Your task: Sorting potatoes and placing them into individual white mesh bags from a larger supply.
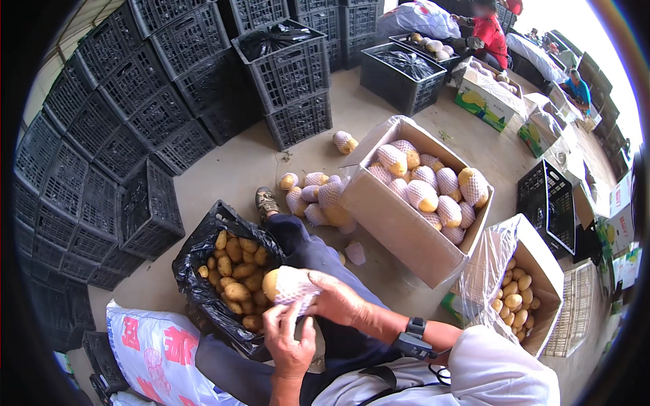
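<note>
In front of my body, a yellow potato (pixel 270 284) sticks out of a white foam net sleeve (pixel 296 283). My right hand (pixel 337 302) is closed around the sleeved end, on the side away from the bare tip. My left hand (pixel 290 344) pinches the sleeve's lower edge with its fingertips; its other fingers are curled. Just beyond the bare end stands a black crate lined with a black plastic bag (pixel 191 252), full of bare potatoes (pixel 237 291). Part of that crate's near side is hidden by my left hand and leg.
A tall cardboard box (pixel 399 223) holds sleeved potatoes, with more sleeved potatoes (pixel 330 194) on the floor beside it. To the right, a plastic-lined box (pixel 550 284) contains bare potatoes. Black crates (pixel 122 88) are stacked at left. A white printed sack (pixel 159 352) lies near my left.
</note>
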`<state>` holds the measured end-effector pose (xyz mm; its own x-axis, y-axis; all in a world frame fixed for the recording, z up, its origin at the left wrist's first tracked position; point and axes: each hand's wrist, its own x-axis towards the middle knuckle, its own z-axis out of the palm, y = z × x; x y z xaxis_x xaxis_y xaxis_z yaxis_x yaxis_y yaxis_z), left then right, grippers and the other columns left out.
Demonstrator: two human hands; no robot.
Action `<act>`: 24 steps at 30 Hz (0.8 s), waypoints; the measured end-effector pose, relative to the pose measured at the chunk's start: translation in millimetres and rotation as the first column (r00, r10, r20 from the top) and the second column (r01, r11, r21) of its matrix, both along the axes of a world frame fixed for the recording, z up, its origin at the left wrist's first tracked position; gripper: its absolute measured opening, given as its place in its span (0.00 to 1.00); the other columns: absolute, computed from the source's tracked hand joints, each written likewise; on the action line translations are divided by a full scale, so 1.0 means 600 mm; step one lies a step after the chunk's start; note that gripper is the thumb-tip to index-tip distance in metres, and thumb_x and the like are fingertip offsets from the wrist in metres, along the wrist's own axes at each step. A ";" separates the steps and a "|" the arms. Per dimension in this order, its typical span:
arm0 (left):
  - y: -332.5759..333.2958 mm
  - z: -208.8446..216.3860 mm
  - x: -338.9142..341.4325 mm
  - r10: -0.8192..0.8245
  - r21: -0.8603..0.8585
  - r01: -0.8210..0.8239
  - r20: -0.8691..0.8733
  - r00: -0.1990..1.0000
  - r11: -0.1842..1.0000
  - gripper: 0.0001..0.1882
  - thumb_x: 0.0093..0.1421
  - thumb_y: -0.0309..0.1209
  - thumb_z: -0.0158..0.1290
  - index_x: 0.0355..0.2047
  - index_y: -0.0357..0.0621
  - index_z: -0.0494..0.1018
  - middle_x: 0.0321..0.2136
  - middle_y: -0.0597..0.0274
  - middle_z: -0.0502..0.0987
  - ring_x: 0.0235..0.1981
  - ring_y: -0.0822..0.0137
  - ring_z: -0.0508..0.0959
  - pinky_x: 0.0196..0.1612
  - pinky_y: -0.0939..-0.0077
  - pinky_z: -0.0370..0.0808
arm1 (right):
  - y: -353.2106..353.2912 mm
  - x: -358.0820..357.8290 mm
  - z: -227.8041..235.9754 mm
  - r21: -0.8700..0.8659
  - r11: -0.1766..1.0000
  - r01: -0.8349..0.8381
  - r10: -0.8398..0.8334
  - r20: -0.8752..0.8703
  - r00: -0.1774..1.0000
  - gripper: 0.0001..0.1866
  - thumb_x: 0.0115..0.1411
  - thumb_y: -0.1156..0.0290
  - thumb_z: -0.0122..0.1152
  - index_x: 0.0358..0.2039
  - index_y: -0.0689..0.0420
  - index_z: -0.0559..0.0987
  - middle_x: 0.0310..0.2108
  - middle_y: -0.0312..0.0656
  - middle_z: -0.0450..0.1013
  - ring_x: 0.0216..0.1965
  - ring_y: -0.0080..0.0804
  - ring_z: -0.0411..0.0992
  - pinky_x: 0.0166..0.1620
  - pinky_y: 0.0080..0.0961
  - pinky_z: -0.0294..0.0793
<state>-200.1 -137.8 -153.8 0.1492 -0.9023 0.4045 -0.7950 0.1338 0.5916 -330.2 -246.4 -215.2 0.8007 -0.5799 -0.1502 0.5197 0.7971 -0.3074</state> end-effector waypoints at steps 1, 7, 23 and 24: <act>-0.005 -0.001 -0.011 -0.058 0.013 0.059 -0.065 0.996 0.998 0.25 0.53 0.24 0.65 0.53 0.40 0.78 0.45 0.48 0.73 0.47 0.47 0.77 0.50 0.55 0.76 | -0.011 -0.021 0.003 -0.030 0.995 0.094 -0.098 -0.156 0.983 0.32 0.69 0.52 0.61 0.67 0.57 0.69 0.60 0.45 0.74 0.61 0.43 0.73 0.65 0.48 0.71; -0.018 -0.019 -0.002 -0.082 0.107 0.103 -0.181 0.980 0.989 0.23 0.54 0.19 0.63 0.52 0.40 0.77 0.44 0.51 0.75 0.36 0.59 0.80 0.40 0.68 0.81 | -0.098 -0.257 0.056 -0.549 0.652 0.523 -0.757 -0.435 0.488 0.33 0.58 0.70 0.64 0.65 0.60 0.73 0.59 0.45 0.75 0.60 0.39 0.73 0.63 0.39 0.73; 0.157 -0.047 0.261 0.471 0.020 -0.559 -0.561 0.680 0.829 0.16 0.69 0.29 0.60 0.54 0.34 0.76 0.38 0.60 0.80 0.33 0.72 0.80 0.37 0.77 0.79 | -0.145 -0.518 -0.014 -0.399 0.408 -0.821 -0.910 -0.249 -0.331 0.16 0.62 0.67 0.68 0.48 0.61 0.83 0.48 0.55 0.78 0.52 0.58 0.75 0.57 0.47 0.73; 0.181 -0.057 0.279 0.504 0.008 -0.621 -0.593 0.628 0.783 0.16 0.69 0.29 0.60 0.53 0.34 0.76 0.38 0.61 0.80 0.32 0.72 0.80 0.36 0.77 0.79 | -0.163 -0.476 -0.002 -0.516 0.426 -0.743 -0.905 -0.233 -0.357 0.17 0.62 0.68 0.68 0.49 0.63 0.81 0.48 0.55 0.77 0.52 0.57 0.75 0.59 0.45 0.73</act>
